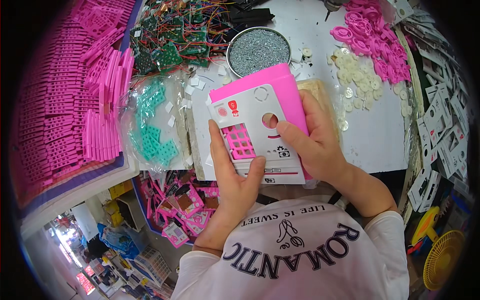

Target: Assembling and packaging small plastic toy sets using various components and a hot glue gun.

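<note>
Both hands hold a white printed faceplate [250, 112] laid over a pink plastic panel [285, 82], tilted in front of my chest. The faceplate has a round hole, a square window with a pink grid behind it, and small red and black pictures. My left hand [232, 177] grips the left edge, its thumb on the lower front. My right hand [317, 140] clasps the right side, its thumb pressing beside the round hole and its fingers behind the pink panel. Beyond the panel stands a round metal bowl [228, 56] of small screws.
Pink parts [55, 100] fill the left table. Circuit boards [192, 35] with wires lie at the back left, near a bag of teal pieces [152, 140]. Cream discs [357, 75], pink rings [372, 35] and white faceplates [445, 130] are on the right. A bin of pink assemblies [187, 205] stands below.
</note>
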{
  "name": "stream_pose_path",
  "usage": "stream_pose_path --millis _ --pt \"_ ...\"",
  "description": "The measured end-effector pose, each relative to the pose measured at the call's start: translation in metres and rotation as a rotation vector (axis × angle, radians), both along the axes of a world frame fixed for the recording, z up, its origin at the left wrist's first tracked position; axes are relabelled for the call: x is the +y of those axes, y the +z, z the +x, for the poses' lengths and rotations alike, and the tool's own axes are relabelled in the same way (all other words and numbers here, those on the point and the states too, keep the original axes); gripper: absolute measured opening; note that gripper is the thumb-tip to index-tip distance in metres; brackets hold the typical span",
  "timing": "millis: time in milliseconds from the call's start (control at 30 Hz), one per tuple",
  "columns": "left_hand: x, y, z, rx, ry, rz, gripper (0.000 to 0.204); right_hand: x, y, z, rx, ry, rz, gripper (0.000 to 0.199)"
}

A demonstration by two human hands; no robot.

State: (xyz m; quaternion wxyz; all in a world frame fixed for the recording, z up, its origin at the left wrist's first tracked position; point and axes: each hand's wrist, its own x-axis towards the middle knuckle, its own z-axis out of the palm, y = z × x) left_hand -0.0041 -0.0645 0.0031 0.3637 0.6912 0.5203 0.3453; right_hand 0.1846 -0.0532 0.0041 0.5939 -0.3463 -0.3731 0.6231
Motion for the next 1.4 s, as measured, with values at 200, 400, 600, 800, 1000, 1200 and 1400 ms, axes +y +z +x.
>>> stream_pose_path --millis 200,400,600,800,1000,1200,1400 --pt "0.012 -0.007 -0.012 -0.148 0.116 0.043 0.086 -0.001 0.009 0.005 0.06 0.122 -0.111 0.051" --pt "0.026 -0.016 -0.006 -0.186 0.193 0.165 0.081 -0.02 -0.005 0.013 0.086 0.287 -0.246 0.053" --pt "0.055 0.005 -0.028 -0.79 0.25 -0.224 0.041 -0.022 0.003 0.019 0.034 0.324 -0.323 0.048" --pt "0.074 0.008 -0.019 -0.583 0.312 -0.026 0.028 -0.04 0.009 0.012 0.068 0.268 -0.275 0.049" --pt "0.081 0.011 -0.02 -0.433 0.264 -0.148 0.04 -0.037 0.01 0.021 0.046 0.202 -0.248 0.046" --pt "0.035 -0.008 -0.01 -0.297 0.278 0.058 0.041 -0.038 0.008 0.023 0.1 0.172 -0.257 0.048" --pt "0.035 -0.008 -0.001 -0.284 0.151 0.12 0.033 -0.039 0.006 0.042 -0.132 0.141 -0.253 0.044"
